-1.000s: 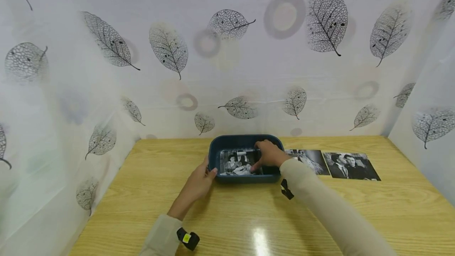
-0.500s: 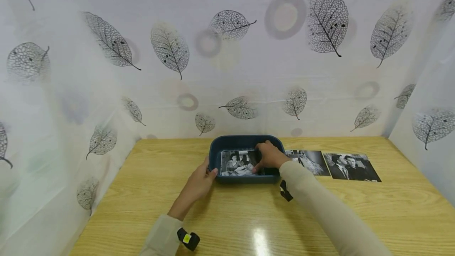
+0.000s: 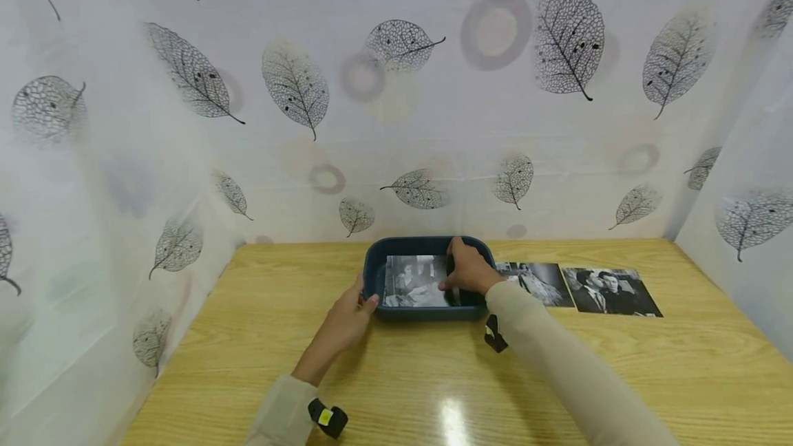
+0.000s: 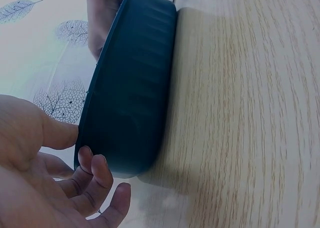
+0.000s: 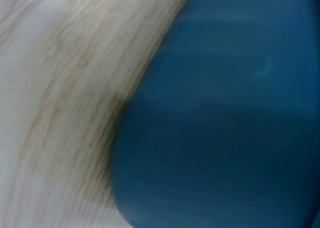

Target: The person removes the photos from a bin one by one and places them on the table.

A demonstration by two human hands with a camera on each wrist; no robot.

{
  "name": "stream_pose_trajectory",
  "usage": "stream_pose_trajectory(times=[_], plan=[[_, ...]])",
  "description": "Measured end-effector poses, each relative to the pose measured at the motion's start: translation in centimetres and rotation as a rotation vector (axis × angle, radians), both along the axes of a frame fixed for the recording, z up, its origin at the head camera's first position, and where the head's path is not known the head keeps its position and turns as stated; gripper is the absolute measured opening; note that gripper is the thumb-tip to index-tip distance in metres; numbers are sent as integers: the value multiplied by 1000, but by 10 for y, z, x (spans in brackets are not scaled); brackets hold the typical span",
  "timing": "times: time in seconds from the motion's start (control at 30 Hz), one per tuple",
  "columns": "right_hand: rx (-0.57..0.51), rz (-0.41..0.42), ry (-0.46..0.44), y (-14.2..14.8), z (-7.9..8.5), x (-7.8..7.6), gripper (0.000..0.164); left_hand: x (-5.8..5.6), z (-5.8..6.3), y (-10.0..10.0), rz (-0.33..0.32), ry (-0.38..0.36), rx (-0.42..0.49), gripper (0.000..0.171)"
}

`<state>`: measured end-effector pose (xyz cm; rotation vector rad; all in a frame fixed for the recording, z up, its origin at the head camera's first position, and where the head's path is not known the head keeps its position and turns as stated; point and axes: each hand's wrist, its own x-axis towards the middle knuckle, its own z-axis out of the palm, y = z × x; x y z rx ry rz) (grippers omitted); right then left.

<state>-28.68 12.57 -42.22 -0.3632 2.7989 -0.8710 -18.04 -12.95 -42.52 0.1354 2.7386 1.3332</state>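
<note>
Wood table bore a blue tub, nr its back edge. L hand held the tub's L end, thumb at rim, fingers curled against the wall. R hand reached inside, apparently pinching the R end of a B&W photo in the tub; some fingertips hidden. Two loose pics lay on the table to the R. Step prob. = handling the tub's photo; next move seemingly req'd a firm edge grip, tub steady.
</note>
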Motion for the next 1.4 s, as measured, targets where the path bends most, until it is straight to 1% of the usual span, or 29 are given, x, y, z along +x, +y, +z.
stream_pose_trajectory(times=[0.13, 0.23, 0.4, 0.5, 0.67, 0.73, 1.0, 1.23, 1.4], plan=[[-42, -3, 8, 1, 0, 0, 54, 0, 0, 0, 3, 0, 3, 65], [-69, 5, 38, 2, 3, 1, 47, 0, 1, 0, 3, -1, 1, 65], [-114, 19, 89, 3, 11, 4, 38, 0, 1, -1, 2, -3, -4, 65], [-151, 21, 97, 4, 18, 5, 35, 0, 2, -1, -1, 1, -10, 65], [-255, 12, 33, 10, 33, 8, 36, 0, 1, -1, -3, 9, -12, 65], [-274, 1, 16, 15, 38, 8, 36, 0, 1, -1, -3, 9, -13, 65], [-275, -27, 53, 40, 55, 12, 36, 0, 0, -1, -1, 14, -25, 65], [-338, -36, 21, 72, 69, 21, 37, 0, 1, 0, 3, 25, -30, 64], [-373, -38, -14, 102, 77, 31, 40, -1, 3, 1, 11, 12, -30, 64]])
